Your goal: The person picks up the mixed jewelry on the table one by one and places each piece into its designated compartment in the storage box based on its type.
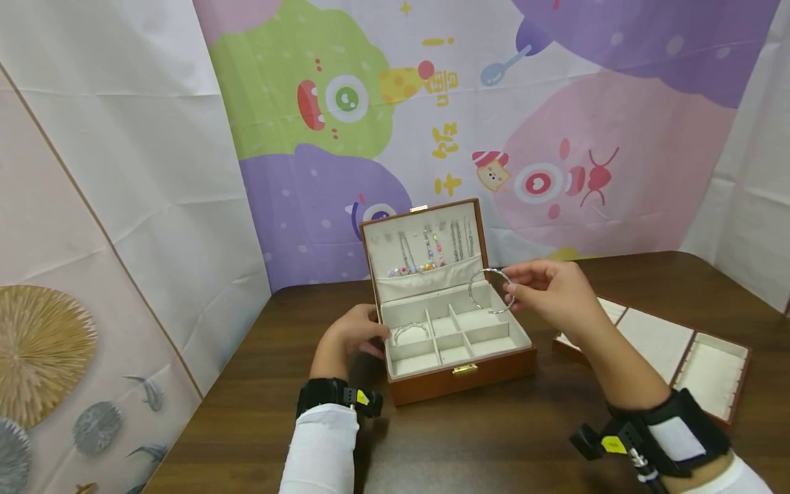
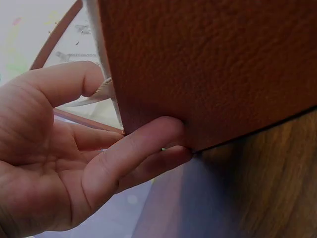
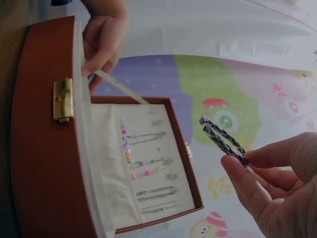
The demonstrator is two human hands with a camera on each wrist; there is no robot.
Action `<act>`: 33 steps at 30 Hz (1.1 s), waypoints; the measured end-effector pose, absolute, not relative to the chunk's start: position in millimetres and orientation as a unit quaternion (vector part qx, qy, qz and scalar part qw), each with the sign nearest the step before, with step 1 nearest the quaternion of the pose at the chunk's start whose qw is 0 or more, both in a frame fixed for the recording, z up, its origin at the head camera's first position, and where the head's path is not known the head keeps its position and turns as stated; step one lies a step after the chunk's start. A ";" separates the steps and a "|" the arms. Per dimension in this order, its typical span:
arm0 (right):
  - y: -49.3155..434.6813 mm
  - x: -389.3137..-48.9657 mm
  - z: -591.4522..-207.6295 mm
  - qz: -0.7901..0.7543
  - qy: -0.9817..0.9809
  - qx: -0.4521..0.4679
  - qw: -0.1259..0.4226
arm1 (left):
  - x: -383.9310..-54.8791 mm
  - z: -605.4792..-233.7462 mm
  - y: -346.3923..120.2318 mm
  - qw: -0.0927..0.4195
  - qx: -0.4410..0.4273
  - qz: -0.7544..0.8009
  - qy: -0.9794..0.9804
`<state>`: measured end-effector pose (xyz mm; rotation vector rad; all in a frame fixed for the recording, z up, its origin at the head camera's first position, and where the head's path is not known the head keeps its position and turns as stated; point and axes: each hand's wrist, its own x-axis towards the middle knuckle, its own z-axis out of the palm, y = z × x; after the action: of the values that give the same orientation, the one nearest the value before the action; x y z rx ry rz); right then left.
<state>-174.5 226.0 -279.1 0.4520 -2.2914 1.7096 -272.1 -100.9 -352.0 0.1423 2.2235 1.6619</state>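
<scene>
The right hand (image 1: 552, 295) pinches a silver twisted bangle (image 3: 218, 141) between thumb and fingers, above the back right of an open brown jewelry box (image 1: 432, 387). The left hand (image 1: 356, 333) grips the box's left wall, its thumb over the rim and other fingers against the outside, as the left wrist view shows. Inside, cream dividers form several compartments. Another silver bangle (image 1: 412, 325) sits in the left part. Necklaces, some with coloured beads (image 1: 426, 266), hang on the raised lid (image 1: 395, 240), their lower ends at its fabric pocket.
A brown tray insert (image 1: 654, 336) with a cream lining lies on the wooden table (image 1: 444, 446), right of the box and partly behind the right forearm. A cartoon-print cloth (image 1: 308, 171) hangs behind the table. Gold clasp parts (image 1: 465, 370) are on the box front and lid edge.
</scene>
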 end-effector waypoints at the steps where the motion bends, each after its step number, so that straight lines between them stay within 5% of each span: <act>1: 225.6 -175.6 -279.7 0.586 -0.786 0.154 0.120 | -272.3 -353.2 -101.2 0.181 0.054 0.588 0.787; 23: 180.3 -272.0 -249.1 0.237 -0.952 0.185 0.061 | -269.8 -351.1 -99.8 0.171 0.048 0.571 0.801; 33: 187.6 -311.3 -264.7 0.220 -0.967 0.107 -0.072 | -269.5 -351.1 -97.5 0.171 0.048 0.577 0.797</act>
<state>-311.3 187.6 -264.7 0.3522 -3.1848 0.7231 -269.5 -97.5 -351.1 0.1371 2.2645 1.6377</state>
